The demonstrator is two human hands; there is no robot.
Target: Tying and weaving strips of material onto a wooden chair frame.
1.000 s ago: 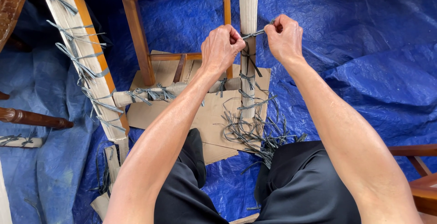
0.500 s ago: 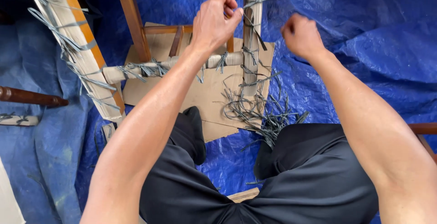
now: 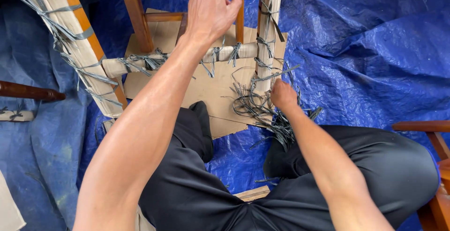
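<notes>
- Left hand (image 3: 213,8) is up near the top of the view, fingers curled in toward the palm like a loose fist. It sits right in front of a bare wooden leg (image 3: 240,10), but I honestly can't tell if it's pinching anything.
- Right hand (image 3: 283,95) is down low at the foot of the wrapped upright post (image 3: 268,34), fingers bunched together and dipped into the pile of loose grey straps (image 3: 262,106). Looks like it's got some strands, though the fingertips are hidden, so can't say for sure.
- That pile lies on the cardboard sheet (image 3: 215,90), spilling off its edge toward the person's right knee.
- The post is covered in pale cardboard and tied around with the same grey strapping. A wrapped crossbar (image 3: 178,60) runs left from it, also tied in a few spots.
- Another wrapped leg (image 3: 70,43) slants across the upper left, with orange-brown wood showing along its side.
- Everything sits on a crinkled blue tarp (image 3: 375,48). Person is in black trousers (image 3: 201,189), knees spread either side of the pile.
</notes>
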